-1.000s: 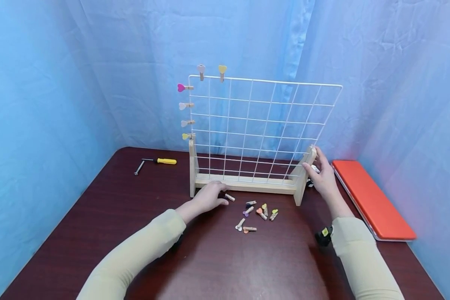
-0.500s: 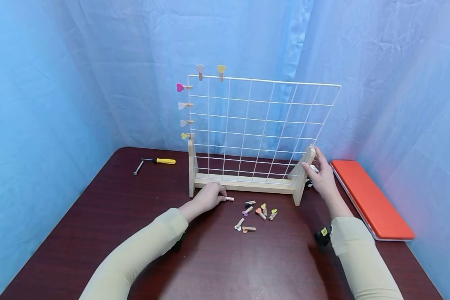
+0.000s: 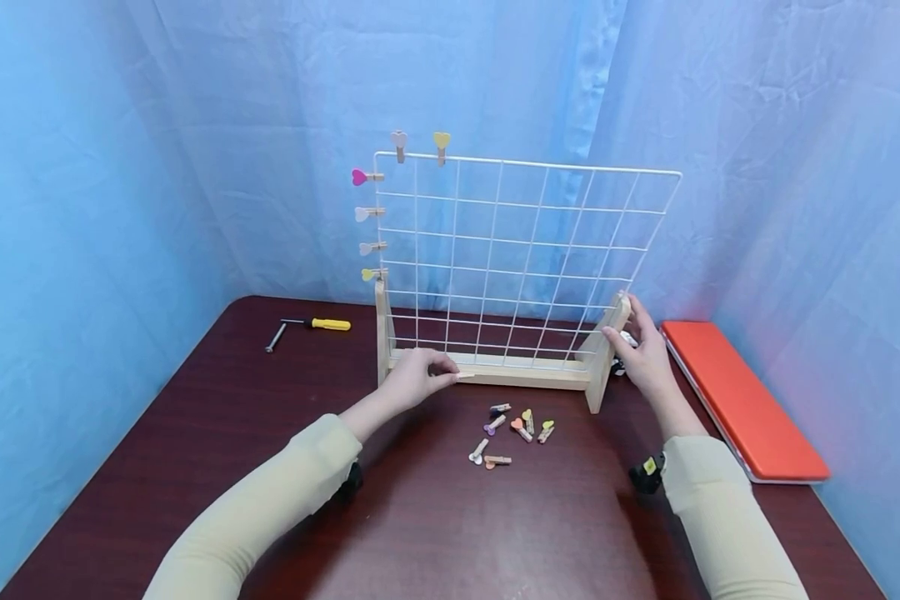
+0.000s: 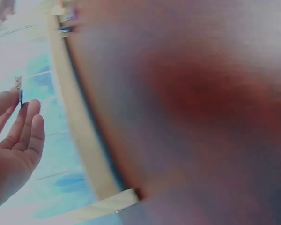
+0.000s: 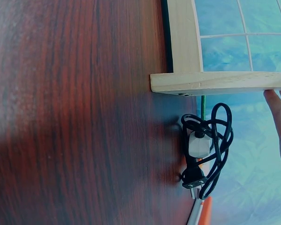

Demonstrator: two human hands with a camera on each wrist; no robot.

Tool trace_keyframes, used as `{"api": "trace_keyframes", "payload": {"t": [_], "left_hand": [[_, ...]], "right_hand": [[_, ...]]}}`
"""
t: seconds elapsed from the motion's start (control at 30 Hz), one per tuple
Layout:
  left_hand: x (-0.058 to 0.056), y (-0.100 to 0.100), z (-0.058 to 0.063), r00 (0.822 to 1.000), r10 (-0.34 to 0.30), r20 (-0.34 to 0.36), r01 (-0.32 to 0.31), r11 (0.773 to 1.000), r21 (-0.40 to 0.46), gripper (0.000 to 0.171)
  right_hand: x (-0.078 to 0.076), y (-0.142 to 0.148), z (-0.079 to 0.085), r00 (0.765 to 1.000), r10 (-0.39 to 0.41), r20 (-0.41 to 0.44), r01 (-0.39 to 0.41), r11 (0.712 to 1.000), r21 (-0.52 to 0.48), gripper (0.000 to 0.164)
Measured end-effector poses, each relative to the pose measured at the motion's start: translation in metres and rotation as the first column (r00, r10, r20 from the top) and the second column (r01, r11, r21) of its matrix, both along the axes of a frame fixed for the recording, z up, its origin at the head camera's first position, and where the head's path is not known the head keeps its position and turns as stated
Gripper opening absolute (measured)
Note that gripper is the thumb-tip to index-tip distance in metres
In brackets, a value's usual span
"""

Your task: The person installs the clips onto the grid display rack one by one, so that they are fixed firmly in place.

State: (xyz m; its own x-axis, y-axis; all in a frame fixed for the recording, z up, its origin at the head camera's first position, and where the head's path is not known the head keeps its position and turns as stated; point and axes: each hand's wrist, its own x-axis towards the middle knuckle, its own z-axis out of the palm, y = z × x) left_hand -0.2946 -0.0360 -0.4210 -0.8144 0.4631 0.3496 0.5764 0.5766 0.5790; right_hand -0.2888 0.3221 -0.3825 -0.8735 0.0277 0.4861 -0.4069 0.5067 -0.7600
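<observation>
My left hand (image 3: 418, 377) pinches a small wooden clothespin (image 3: 465, 376) between thumb and fingertips, just in front of the wooden base of a white wire grid rack (image 3: 525, 377). A bit of blue shows on the clothespin in the left wrist view. My right hand (image 3: 643, 354) holds the rack's right wooden upright (image 3: 602, 371), thumb at the front and fingers behind. Heart-topped clothespins are clipped on the grid's left edge, among them a magenta one (image 3: 360, 177), and on its top wire, where a yellow one (image 3: 442, 142) stands. Several loose clothespins (image 3: 523, 429) lie in front.
A yellow-handled screwdriver (image 3: 330, 325) and a bolt (image 3: 276, 337) lie back left. An orange-red case (image 3: 742, 400) lies along the right side. Behind the right upright is a coiled black cable (image 5: 218, 140) with a white block. Blue curtains (image 3: 270, 125) surround the table.
My left hand has picked up a clothespin from the table and raised it toward the rack's base. The right hand stays on the upright.
</observation>
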Motion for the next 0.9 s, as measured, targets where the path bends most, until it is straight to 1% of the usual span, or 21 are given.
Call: {"api": "trace_keyframes", "payload": {"t": [0.1, 0.2, 0.27, 0.4, 0.5, 0.6, 0.67, 0.77, 0.87, 0.9], "left_hand": [[0.002, -0.001, 0.018, 0.996, -0.032, -0.079, 0.038, 0.997, 0.072, 0.008], [0.005, -0.002, 0.039, 0.989, -0.059, -0.133, 0.074, 0.991, 0.110, 0.007], [0.008, -0.003, 0.055, 0.987, -0.078, -0.141, 0.095, 0.988, 0.121, 0.007], [0.012, -0.005, 0.086, 0.977, -0.097, -0.192, 0.121, 0.985, 0.120, 0.011], [0.014, -0.007, 0.107, 0.967, -0.078, -0.242, 0.111, 0.986, 0.127, 0.018], [0.014, -0.007, 0.127, 0.971, -0.034, -0.235, 0.078, 0.980, 0.183, 0.018], [0.012, -0.007, 0.139, 0.978, -0.014, -0.207, 0.065, 0.969, 0.240, 0.017], [0.008, -0.006, 0.157, 0.988, -0.014, -0.154, 0.067, 0.935, 0.347, 0.016], [0.004, -0.004, 0.174, 0.988, -0.032, -0.148, 0.093, 0.902, 0.422, 0.015], [0.007, -0.003, 0.181, 0.989, -0.032, -0.145, 0.093, 0.893, 0.440, 0.015]], "right_hand": [[0.000, 0.000, 0.000, 1.000, 0.003, 0.000, -0.003, 1.000, 0.000, 0.065], [0.000, 0.000, -0.001, 1.000, 0.004, -0.004, -0.004, 1.000, 0.005, 0.065], [0.000, 0.000, -0.001, 1.000, 0.001, -0.004, -0.001, 1.000, 0.003, 0.065], [0.000, 0.001, -0.001, 1.000, -0.009, 0.000, 0.009, 1.000, 0.000, 0.065], [-0.003, 0.003, -0.003, 1.000, -0.006, 0.001, 0.006, 1.000, -0.006, 0.065], [-0.008, 0.007, -0.008, 1.000, -0.002, 0.004, 0.002, 1.000, -0.008, 0.066], [-0.013, 0.011, -0.012, 1.000, -0.008, 0.007, 0.008, 1.000, -0.004, 0.066], [-0.019, 0.015, -0.018, 1.000, -0.018, 0.004, 0.018, 1.000, 0.010, 0.065], [-0.021, 0.016, -0.020, 1.000, -0.016, -0.003, 0.016, 1.000, 0.013, 0.064], [-0.021, 0.016, -0.020, 1.000, -0.013, -0.006, 0.013, 1.000, 0.014, 0.064]]}}
